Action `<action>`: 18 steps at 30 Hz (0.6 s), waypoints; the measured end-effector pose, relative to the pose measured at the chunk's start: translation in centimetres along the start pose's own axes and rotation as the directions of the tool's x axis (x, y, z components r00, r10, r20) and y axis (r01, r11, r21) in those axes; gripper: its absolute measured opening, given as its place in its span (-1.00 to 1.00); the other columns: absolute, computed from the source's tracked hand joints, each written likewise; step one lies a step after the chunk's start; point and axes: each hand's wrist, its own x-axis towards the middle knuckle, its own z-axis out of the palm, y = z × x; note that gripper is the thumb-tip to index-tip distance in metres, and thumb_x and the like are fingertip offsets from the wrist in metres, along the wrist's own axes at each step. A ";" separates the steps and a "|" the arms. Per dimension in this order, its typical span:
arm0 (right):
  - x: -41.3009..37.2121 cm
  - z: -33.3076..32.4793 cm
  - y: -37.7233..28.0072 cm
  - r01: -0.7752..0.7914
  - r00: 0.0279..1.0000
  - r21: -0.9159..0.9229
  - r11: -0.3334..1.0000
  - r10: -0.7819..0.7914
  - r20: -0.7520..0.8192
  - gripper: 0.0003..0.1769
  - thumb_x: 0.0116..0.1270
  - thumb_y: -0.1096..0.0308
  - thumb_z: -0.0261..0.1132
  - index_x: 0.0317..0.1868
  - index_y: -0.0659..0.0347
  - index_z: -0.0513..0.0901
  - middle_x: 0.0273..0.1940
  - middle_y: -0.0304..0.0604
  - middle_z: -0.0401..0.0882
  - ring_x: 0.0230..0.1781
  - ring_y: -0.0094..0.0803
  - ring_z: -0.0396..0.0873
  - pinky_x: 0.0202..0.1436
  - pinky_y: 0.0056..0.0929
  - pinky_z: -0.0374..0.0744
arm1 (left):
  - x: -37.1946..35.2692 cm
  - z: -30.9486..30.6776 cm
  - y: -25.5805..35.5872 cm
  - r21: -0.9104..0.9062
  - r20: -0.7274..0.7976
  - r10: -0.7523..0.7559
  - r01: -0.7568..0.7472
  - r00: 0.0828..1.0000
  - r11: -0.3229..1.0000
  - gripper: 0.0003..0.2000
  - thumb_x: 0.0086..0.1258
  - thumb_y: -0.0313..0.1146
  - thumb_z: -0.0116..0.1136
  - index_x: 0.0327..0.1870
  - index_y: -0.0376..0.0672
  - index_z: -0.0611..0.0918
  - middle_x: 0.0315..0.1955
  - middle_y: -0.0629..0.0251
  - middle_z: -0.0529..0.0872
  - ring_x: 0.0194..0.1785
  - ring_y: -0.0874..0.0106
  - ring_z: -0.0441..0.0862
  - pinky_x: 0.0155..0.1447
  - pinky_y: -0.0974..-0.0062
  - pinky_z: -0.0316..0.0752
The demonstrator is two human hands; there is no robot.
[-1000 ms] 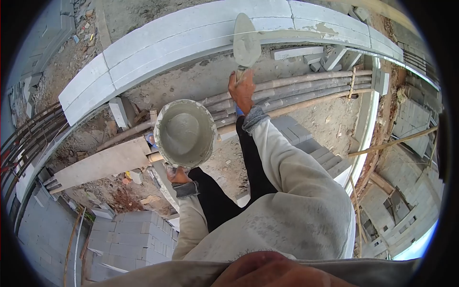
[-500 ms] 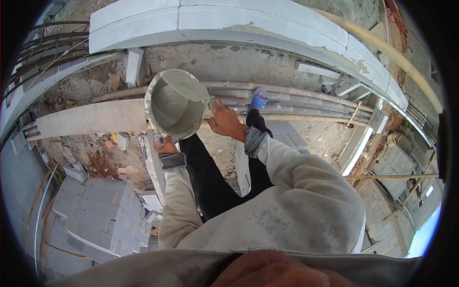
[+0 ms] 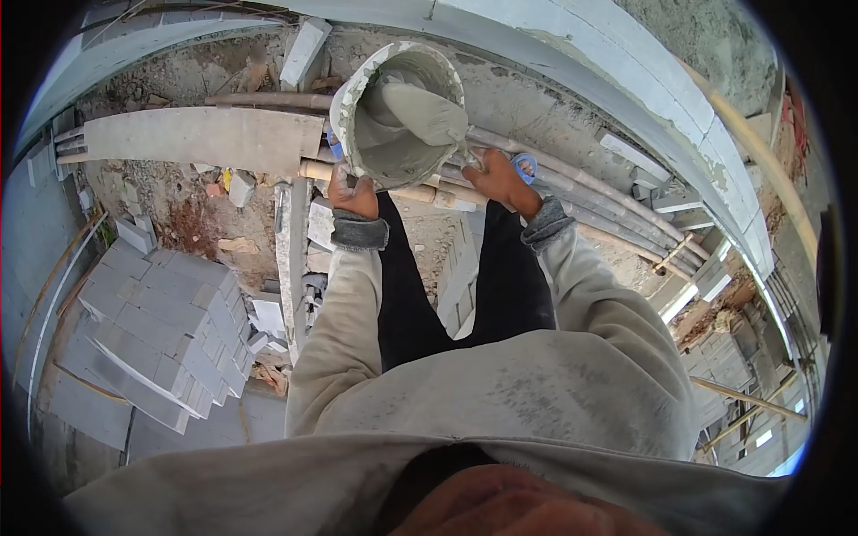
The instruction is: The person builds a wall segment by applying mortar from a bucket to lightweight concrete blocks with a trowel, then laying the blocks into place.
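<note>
A mortar-crusted bucket [image 3: 343, 112] is tipped toward me in the head view, wet grey mortar [image 3: 389, 159] inside it. My left hand [image 3: 355, 194] is closed on the bucket's lower left rim. At the lower right side of the bucket, my right hand [image 3: 502, 182] is closed around what looks like the handle of a trowel. The mortar-coated trowel blade [image 3: 422, 113] lies across the bucket's mouth; its join to the handle is smeared with mortar. Fingers of both hands are partly hidden.
A pale block wall [image 3: 617, 54] curves across the top. Bamboo poles [image 3: 608, 210] and a board [image 3: 206, 141] lie below it, with my blue slippers [image 3: 525, 168] on the poles. Grey blocks [image 3: 165, 313] are stacked at left. A narrow plank [image 3: 290, 259] stands between.
The bucket and both hands appear higher and farther right in view, as the camera view has shifted. The trowel blade has turned within the bucket and now slants down to the right.
</note>
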 end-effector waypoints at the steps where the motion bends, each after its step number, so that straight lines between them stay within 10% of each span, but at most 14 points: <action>1: -0.6 -0.5 0.6 0.016 1.000 0.076 0.997 -0.018 0.020 -0.46 0.22 0.14 0.26 -0.03 0.54 0.55 -0.25 0.25 0.64 -0.24 -0.04 0.64 -0.09 -0.23 0.57 | 0.0 0.4 0.4 0.000 -0.012 -0.063 0.063 0.998 0.998 -0.66 0.08 -0.72 -0.03 -0.08 -0.34 0.57 -0.25 0.29 0.69 -0.22 0.53 0.61 -0.10 0.60 0.48; 6: -0.3 0.8 10.9 0.068 0.993 0.507 0.859 -0.012 -0.113 -0.29 0.24 0.17 0.29 0.23 0.53 0.28 -0.22 -0.05 0.60 -0.25 -0.31 0.58 -0.13 -0.41 0.56 | -0.4 2.0 -0.6 -0.271 -0.011 -0.177 0.167 0.984 0.948 -0.70 0.09 -0.68 -0.05 -0.12 -0.32 0.56 -0.26 0.30 0.66 -0.22 0.50 0.60 -0.07 0.57 0.51; 10: -2.0 -2.6 6.3 0.475 0.869 0.705 0.527 -0.151 -0.471 -0.71 0.27 0.36 0.15 -0.08 0.38 0.48 -0.37 -0.17 0.53 -0.41 -0.50 0.47 -0.31 -0.48 0.50 | -0.6 2.0 -1.2 -0.301 -0.041 -0.204 0.183 0.978 0.936 -0.75 0.08 -0.66 -0.06 -0.20 -0.32 0.55 -0.35 0.30 0.65 -0.40 0.56 0.56 -0.33 0.63 0.50; 14: 2.1 -4.5 3.0 0.634 0.348 0.205 0.746 -0.038 -0.937 -0.79 0.27 0.44 0.08 -0.14 0.39 0.50 -0.48 -0.19 0.49 -0.53 -0.55 0.41 -0.46 -0.48 0.45 | -0.1 0.3 -2.8 -0.321 -0.031 -0.196 0.176 0.980 0.930 -0.74 0.07 -0.66 -0.05 -0.18 -0.32 0.55 -0.35 0.27 0.65 -0.43 0.53 0.58 -0.38 0.62 0.51; 18: 9.9 -3.9 -0.4 -0.075 0.030 -0.236 0.969 -0.234 -0.972 -0.67 0.29 0.30 0.29 -0.16 0.41 0.43 -0.39 0.08 0.50 -0.49 -0.13 0.57 -0.39 -0.24 0.54 | 0.4 -3.1 -4.1 -0.267 -0.077 -0.256 0.227 0.964 0.936 -0.65 0.04 -0.66 -0.07 -0.10 -0.34 0.56 -0.26 0.20 0.67 -0.33 0.43 0.65 -0.29 0.53 0.61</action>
